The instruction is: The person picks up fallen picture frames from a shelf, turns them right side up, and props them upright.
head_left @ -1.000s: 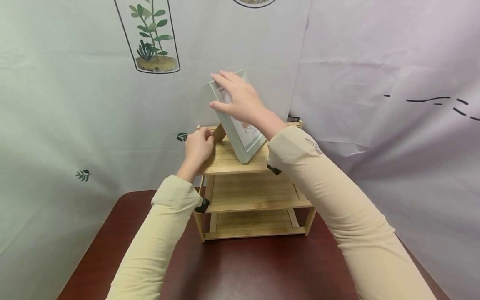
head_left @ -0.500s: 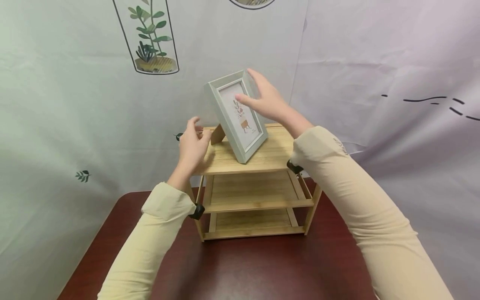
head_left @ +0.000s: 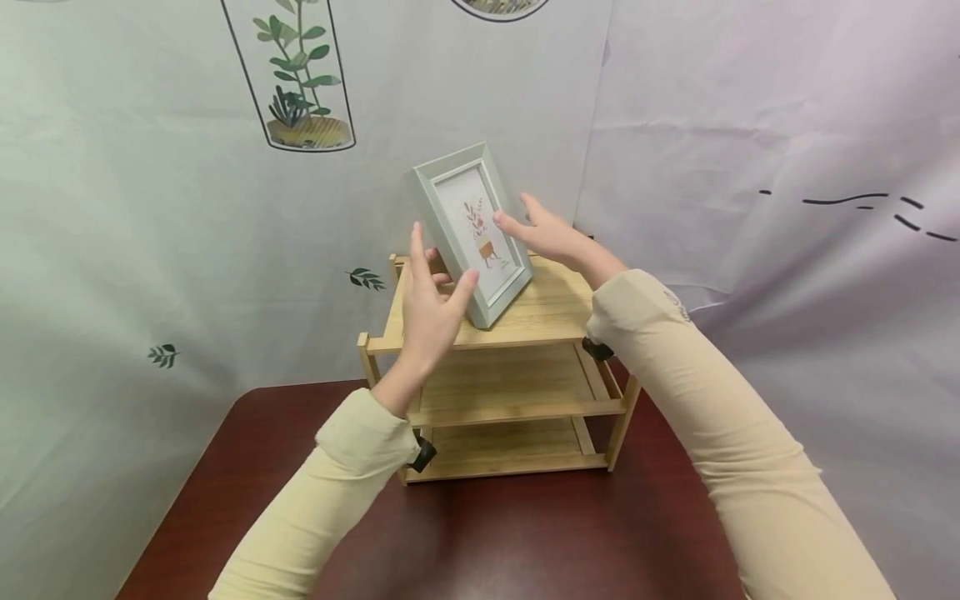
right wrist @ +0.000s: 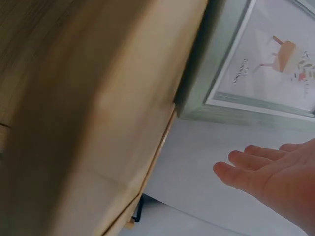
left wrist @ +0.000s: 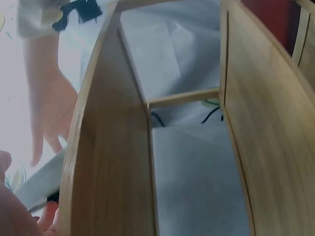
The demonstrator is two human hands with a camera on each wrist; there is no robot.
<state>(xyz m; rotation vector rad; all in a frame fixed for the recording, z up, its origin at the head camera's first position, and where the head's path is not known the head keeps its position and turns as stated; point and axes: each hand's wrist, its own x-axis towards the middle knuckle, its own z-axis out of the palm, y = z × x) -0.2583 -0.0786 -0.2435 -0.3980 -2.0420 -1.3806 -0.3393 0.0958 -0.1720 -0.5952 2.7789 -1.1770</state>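
Note:
A pale grey-green picture frame (head_left: 442, 212) with a plant print leans back on the top shelf of a wooden rack (head_left: 551, 312). My left hand (head_left: 431, 321) is at its lower left edge. The index finger points up along the side, the thumb overlaps the front border, and other fingers are partly hidden behind. In the left wrist view, that frame's edge (left wrist: 44, 179) runs between the spread thumb and fingers. At the right edge of the frame, my right hand (head_left: 555, 233) has its fingers stretched out. The right wrist view shows those fingers (right wrist: 253, 164) extended beside the frame's border.
The three-level rack stands on a dark red table (head_left: 517, 542). Behind it hangs a pale cloth (head_left: 675, 92) printed with plants and leaves, close to the rack's back. A rack post (head_left: 365, 346) rises at the left front corner.
My right hand has moved from the top of the frame down along its right side. My left hand has left the back stand and come forward to the lower left edge.

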